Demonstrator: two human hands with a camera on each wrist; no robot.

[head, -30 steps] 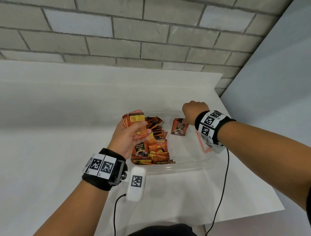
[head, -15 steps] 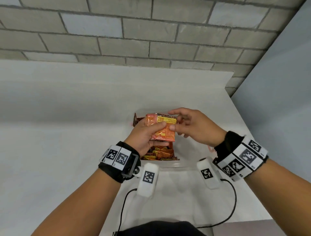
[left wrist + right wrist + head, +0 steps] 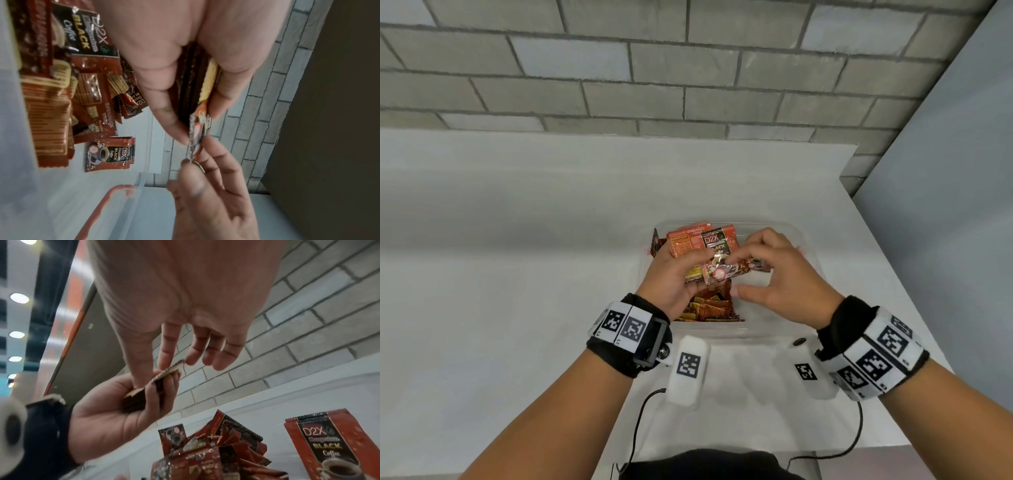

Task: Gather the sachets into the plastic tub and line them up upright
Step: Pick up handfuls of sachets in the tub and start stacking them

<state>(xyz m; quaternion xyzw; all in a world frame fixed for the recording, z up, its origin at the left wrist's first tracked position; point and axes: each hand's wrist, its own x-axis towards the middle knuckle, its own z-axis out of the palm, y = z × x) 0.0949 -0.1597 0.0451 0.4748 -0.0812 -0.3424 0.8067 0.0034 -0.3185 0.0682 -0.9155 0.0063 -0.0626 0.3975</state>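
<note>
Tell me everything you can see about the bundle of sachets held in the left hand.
The bundle of red-brown foil coffee sachets is a small stack held above the clear plastic tub. The left hand grips it, thumb on one face and fingers on the other. The sachets are glossy with crimped edges; some show yellow-printed backs, one shows black "D2X Black" lettering. One sachet lies crosswise on the stack's front, pinched by the right hand. The bundle touches neither the tub nor the loose sachets below.
</note>
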